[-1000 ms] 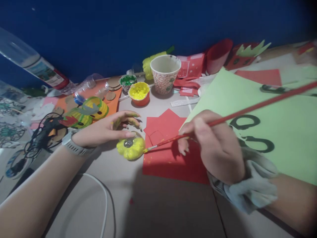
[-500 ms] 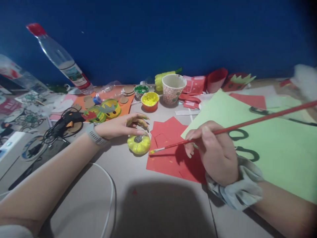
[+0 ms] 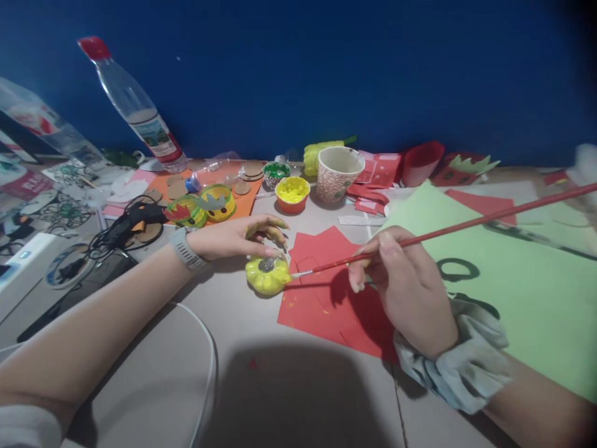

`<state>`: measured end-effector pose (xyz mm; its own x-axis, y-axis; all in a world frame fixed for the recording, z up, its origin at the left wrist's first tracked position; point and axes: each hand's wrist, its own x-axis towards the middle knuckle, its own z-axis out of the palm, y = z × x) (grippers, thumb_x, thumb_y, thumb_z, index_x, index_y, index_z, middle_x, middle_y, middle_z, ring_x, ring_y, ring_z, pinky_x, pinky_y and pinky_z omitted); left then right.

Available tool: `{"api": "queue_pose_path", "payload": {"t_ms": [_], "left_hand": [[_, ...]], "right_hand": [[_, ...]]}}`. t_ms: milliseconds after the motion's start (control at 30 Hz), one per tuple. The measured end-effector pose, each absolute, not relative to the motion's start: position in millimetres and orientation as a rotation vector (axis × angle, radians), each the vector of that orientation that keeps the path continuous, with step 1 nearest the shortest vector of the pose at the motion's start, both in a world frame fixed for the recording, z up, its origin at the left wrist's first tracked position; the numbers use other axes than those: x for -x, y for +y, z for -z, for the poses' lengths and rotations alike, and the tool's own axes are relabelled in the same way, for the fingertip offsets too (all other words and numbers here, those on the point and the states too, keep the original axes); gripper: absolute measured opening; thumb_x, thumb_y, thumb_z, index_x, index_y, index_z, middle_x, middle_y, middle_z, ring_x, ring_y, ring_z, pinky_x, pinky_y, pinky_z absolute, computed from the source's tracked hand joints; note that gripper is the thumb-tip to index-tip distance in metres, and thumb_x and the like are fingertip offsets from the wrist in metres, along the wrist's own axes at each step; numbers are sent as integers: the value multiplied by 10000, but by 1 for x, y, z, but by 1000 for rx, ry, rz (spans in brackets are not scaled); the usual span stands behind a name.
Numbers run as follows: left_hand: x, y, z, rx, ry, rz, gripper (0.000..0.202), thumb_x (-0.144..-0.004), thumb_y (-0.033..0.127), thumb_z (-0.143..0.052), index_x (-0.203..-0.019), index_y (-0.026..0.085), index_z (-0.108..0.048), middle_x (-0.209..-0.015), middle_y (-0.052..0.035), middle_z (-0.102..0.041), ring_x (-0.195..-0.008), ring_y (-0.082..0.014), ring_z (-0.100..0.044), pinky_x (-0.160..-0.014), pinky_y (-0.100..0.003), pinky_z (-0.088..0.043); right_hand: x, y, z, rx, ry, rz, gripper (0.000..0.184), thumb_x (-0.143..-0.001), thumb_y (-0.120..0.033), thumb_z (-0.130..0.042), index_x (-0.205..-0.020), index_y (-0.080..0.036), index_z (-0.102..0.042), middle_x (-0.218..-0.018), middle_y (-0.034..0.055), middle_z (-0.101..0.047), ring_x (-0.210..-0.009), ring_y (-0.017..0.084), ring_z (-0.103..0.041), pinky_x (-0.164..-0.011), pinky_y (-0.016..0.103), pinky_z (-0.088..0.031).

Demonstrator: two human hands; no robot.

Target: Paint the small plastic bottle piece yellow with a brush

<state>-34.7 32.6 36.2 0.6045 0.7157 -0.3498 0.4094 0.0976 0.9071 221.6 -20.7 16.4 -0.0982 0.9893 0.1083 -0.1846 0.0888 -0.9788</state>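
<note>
My right hand (image 3: 405, 289) grips a red-handled paintbrush (image 3: 452, 227) between thumb and fingers. Its yellow-wet bristles touch the right side of a ridged, flower-shaped bottle bottom (image 3: 267, 283), glossy with yellow paint around a grey centre. Over the back of this piece is my left hand (image 3: 247, 236), thumb resting at its top edge. The other left fingers are curled and apart, with paint smears on them. Beneath the brush lies red paper (image 3: 321, 311) with a few yellow spots. Beyond the left hand stands a small cup of yellow paint (image 3: 293, 198).
A paper cup (image 3: 339, 177) and a green paint cup (image 3: 276, 174) stand behind. Light green paper (image 3: 536, 311) and black-handled scissors (image 3: 459, 269) are at right. At left are a clear bottle (image 3: 140, 112), painted yellow rings (image 3: 218, 205) and black cables (image 3: 124, 230). A blue wall (image 3: 298, 68) rises behind.
The brush tip has moved from over the red paper onto the side of the yellow bottle bottom. The left hand keeps its place at the piece. The view has shifted slightly.
</note>
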Motion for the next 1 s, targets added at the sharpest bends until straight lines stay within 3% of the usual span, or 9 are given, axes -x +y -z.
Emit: {"api": "queue_pose_path", "payload": {"t_ms": [200,367,1000], "left_hand": [[34,32,-37,-1504,984,-289,463,-817,232,-644,-1241,191,-464,-1205,-109,-586,-1071,-186,-600,-900,-325,-467],[33,32,-37,-1513,991,-284,457,-821,226,-638,-1238,182,-455,-1208,-110,-582,-1080,-184,-591,-901,-320,-465],[38,35,-32,-1568,999,-272,491,-817,299,-653,-1257,215,-451,-1224,-97,-587,-1127,-219,-571,-929,-364,-462]], "right_hand": [[-222,-27,-18,918,-1203,-1254,192,-929,-307,-453,-784,-217,-541,-636,-18,-609,-500,110,-566,-471,255,-438],[-223,-28,-18,955,-1267,-1250,204,-945,-296,-423,-791,-215,-528,-529,-37,-559,-472,102,-538,-453,230,-436],[-226,-28,-15,954,-1304,-1171,232,-955,-325,-396,-790,-217,-517,-548,-53,-536,-460,73,-504,-433,205,-399]]}}
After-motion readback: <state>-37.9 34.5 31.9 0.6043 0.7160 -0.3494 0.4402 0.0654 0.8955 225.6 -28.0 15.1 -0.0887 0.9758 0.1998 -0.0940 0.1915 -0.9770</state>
